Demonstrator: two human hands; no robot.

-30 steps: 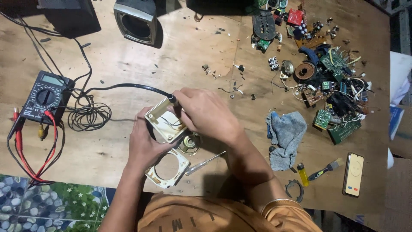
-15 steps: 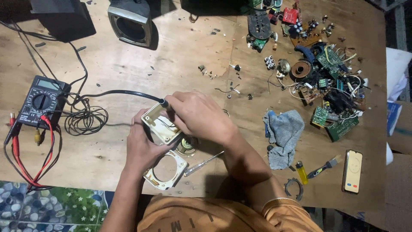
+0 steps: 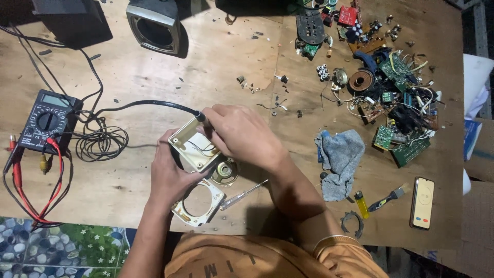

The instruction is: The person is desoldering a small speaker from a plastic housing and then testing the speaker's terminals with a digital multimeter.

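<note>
1. Left hand [image 3: 172, 172] wraps the cream plastic housing [image 3: 194, 145] from below, grip closed on it, tilting the open side up toward the camera, likely so the inside wiring is reachable.
2. Right hand [image 3: 242, 135] comes over the housing's top corner, fingers pinched on the dark tip of a black corded tool [image 3: 199, 117], probably a soldering iron; grip closed around it, tip at the housing's edge.
3. Its black cable [image 3: 139, 104] arcs left across the bench [image 3: 154, 67] to a loose coil [image 3: 103, 143].
4. Just under the hands: small round speaker [image 3: 225, 171], touching or just beside the housing; cream square frame with round cutout [image 3: 198, 202] lying flat; clear-handled screwdriver [image 3: 244, 194] near the frame. Looks like parts taken off the same unit, kept close.
5. Far left: black multimeter [image 3: 49, 119] with red and black probe leads looped below it.
6. Top: grey speaker box [image 3: 154, 23], open face up.
7. Right: heap of green circuit boards and wires [image 3: 396, 108], well apart from the hands.
8. Grey rag [image 3: 339, 157], yellow lighter [image 3: 362, 204], small brush [image 3: 388, 198], phone with lit screen [image 3: 423, 202] along the right near edge.
9. No readable packages or signs.
</note>
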